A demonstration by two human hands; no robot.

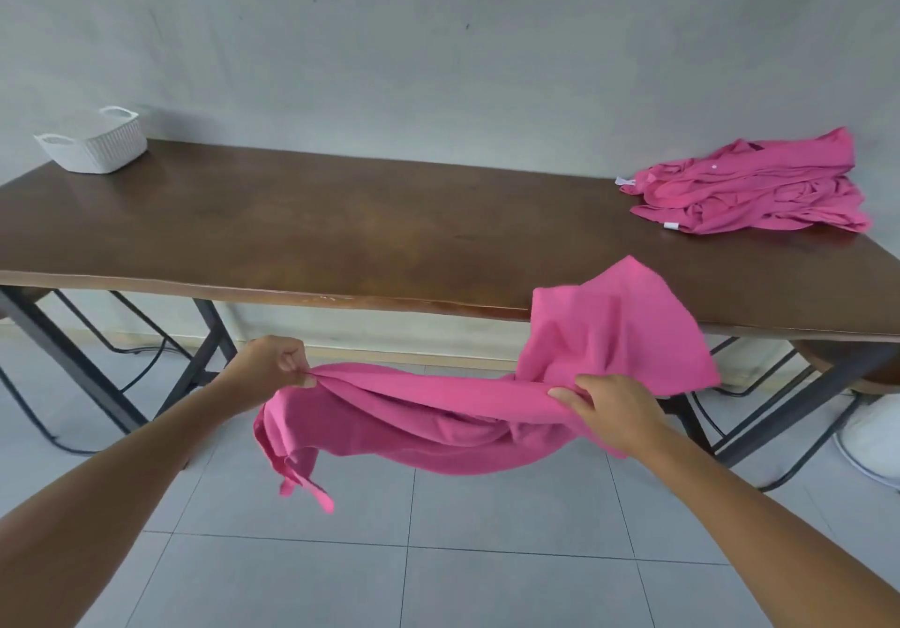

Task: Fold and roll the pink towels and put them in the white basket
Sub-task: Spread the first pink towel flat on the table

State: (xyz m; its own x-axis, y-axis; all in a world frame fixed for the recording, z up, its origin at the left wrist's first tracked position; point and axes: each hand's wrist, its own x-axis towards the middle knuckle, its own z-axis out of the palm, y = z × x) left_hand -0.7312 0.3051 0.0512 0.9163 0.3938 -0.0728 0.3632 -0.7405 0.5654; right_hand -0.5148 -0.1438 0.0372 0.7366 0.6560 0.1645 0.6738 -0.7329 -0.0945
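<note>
Both hands' grip on pink towel [438, 413]

Plain pink towel [487, 398] lower centre, pink towel pile [750, 189] upper right, white woven-pattern basket [95, 147] upper left, dark brown table [341, 218], grey floor tiles [438, 554]

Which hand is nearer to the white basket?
Left. The left hand is below the white basket, before the table's front edge; the right hand is further toward the right.
</note>
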